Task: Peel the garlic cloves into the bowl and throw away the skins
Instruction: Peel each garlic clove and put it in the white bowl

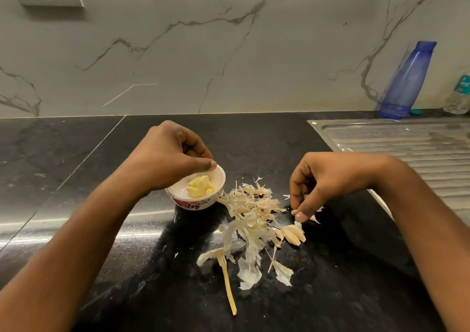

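Skins [250, 219] litter the counter beside a bowl [201, 200] of peeled cloves [199, 185]; left hand [165, 158] loosely curled, right hand [328, 179] pinching skin.

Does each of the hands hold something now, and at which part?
Left hand, over the bowl: fingers curled, contents not visible. Right hand: fingertips pinch near skin scraps; an actual hold cannot be told.

Left hand [173, 158] curled over the rim of a small white bowl [218, 179] holding peeled yellow cloves [199, 186]. Right hand [328, 179] pinching down at scraps beside a heap of papery skins [251, 217]. Unpeeled cloves [292, 233] just below those fingertips, all on the black desk [76, 166].
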